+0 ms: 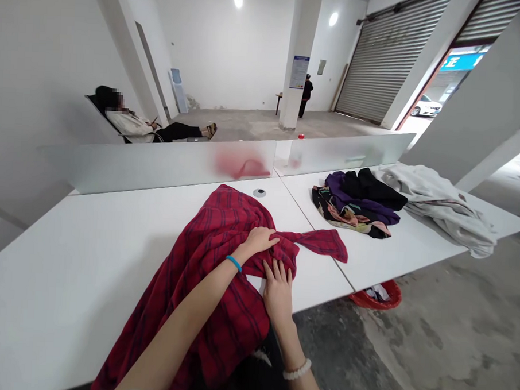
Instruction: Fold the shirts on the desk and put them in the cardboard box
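The lower part of the red plaid garment is cut off by the bottom edge of the frame. Its near portion hangs over the edge of the white table and is partly covered by both forearms. The fingertips of the left hand are buried in bunched cloth and cannot be made out singly. A red basket is seen only in part beneath the table's edge, and its contents are too small to be identified. Red and pale shapes are blurred behind the frosted divider. The left forearm, marked by a blue wristband, is extended diagonally from the lower left across the garment. The right forearm, marked by a beaded bracelet, rises from the bottom edge. The left hand is closed, with a fold of the garment gripped where a sleeve is laid out to the right. The right hand is held open and flat, fingers extended, and is pressed palm-down on the cloth just beside the left hand. The garment is spread on the near middle of the table. Farther right, a pile of dark clothes and a grey garment lie well apart from both hands.
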`<state>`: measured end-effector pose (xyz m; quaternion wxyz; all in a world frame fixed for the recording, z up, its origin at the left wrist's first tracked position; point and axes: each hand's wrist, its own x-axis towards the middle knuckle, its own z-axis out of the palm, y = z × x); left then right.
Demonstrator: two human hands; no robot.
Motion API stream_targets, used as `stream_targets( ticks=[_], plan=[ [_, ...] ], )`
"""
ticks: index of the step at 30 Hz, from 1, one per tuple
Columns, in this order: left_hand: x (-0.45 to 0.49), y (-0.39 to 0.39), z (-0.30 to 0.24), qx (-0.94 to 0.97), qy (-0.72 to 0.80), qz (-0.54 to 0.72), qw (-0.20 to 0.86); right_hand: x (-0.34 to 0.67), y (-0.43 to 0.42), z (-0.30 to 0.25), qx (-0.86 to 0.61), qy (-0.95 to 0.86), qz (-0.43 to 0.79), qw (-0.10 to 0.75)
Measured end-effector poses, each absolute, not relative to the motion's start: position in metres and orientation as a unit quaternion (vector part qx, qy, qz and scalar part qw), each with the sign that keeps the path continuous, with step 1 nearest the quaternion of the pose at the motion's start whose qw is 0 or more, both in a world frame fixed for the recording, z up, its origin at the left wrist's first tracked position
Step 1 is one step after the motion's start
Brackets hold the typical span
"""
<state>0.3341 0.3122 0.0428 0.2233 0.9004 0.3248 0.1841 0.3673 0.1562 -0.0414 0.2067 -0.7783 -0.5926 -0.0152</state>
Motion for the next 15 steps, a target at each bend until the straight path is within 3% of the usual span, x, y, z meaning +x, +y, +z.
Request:
stream_targets(
  ticks=[5, 10, 15],
  plan=[
    [0.274, 0.334, 0.063, 0.825, 0.382, 0.321, 0.267, 0.368, 0.155, -0.041, -0.749, -0.616, -0.008, 0.244],
    [0.181, 0.350, 0.090, 0.671, 0.443, 0.504, 0.316, 0.369, 0.154, -0.038, -0.748, -0.623, 0.002, 0.227],
    [0.062, 0.333, 0.091, 0.486, 0.514, 0.643, 0.295, 0.369, 0.154, -0.038, -0.749, -0.623, 0.001, 0.226]
  ],
)
